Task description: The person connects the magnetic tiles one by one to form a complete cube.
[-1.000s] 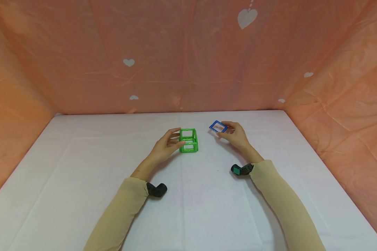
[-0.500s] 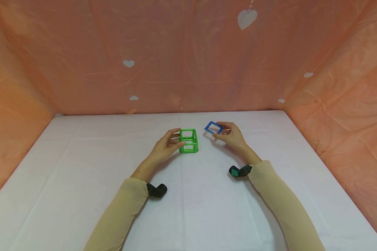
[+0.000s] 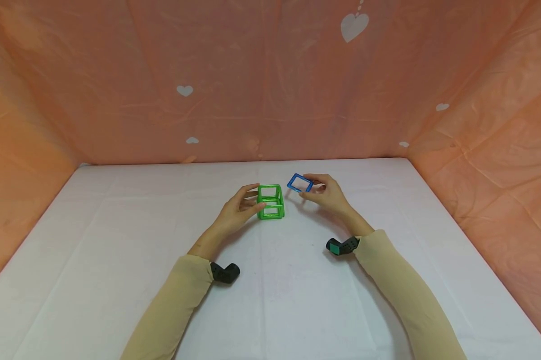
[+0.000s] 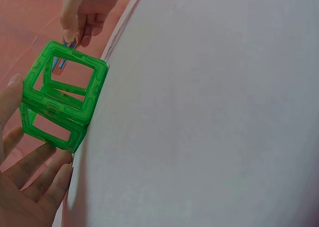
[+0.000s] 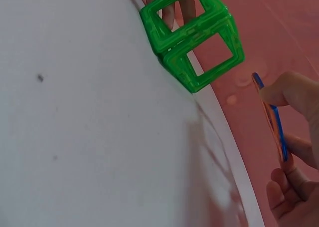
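Observation:
A see-through green cube built of magnetic tiles (image 3: 272, 212) stands on the white table. My left hand (image 3: 233, 214) holds it at its left side, thumb at the near edge and fingers behind. In the left wrist view the cube (image 4: 60, 105) has open square windows, and fingertips (image 4: 60, 159) lie along its lower edge. My right hand (image 3: 331, 194) pinches a square blue magnetic tile (image 3: 294, 187) between thumb and fingers, tilted and apart from the cube on its right. Seen edge-on in the right wrist view, the tile (image 5: 276, 124) shows an orange tint along one side.
The white cloth-covered table (image 3: 261, 300) spreads around both hands. An orange curtain with pale hearts (image 3: 261, 100) hangs behind it and at the sides. Black wrist devices (image 3: 225, 273) sit at the cuffs of both beige sleeves (image 3: 171, 305).
My right hand has moved left with the blue tile, closer to the green cube. My left hand and the cube stay in place.

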A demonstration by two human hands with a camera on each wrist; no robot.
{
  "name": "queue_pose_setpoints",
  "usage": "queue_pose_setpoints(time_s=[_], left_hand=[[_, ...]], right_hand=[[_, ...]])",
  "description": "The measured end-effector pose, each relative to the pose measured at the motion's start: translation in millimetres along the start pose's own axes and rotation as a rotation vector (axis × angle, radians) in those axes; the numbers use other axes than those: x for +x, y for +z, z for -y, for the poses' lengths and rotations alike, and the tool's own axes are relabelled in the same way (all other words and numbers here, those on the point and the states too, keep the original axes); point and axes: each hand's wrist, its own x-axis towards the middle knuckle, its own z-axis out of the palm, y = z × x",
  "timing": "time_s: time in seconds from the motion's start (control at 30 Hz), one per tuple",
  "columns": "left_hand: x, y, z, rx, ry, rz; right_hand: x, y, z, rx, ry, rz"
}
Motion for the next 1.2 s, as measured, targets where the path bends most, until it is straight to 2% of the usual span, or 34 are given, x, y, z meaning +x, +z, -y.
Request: queue_pose_setpoints(time_s=[0.3, 0.53, 0.77, 0.83, 1.03, 1.2], left_hand=[[0.7, 0.9, 1.3, 0.004, -0.027, -0.001], [0.8, 0.8, 1.3, -0.005, -0.011, -0.003], [0.3, 0.6, 1.3, 0.001, -0.018, -0.006], [0.4, 0.6, 1.1, 0.001, -0.02, -0.006], [-0.2, 0.6, -0.5, 0.006, -0.033, -0.002], [-0.6, 0.5, -1.5, 0.017, -0.036, 0.001]], right_hand=[[1.1, 3.1, 13.2, 0.018, -0.037, 0.032], [3.1, 6.6, 17.5, 0.05, -0.077, 0.064], [-13.4, 3.6, 60.7, 0.038, -0.093, 0.106], [-11.0, 5.4, 57.1, 0.044, -0.093, 0.113], [3.6, 14.2, 28.5, 0.052, -0.105, 0.127], [4.8, 15.4, 28.1, 0.042, -0.127, 0.139]])
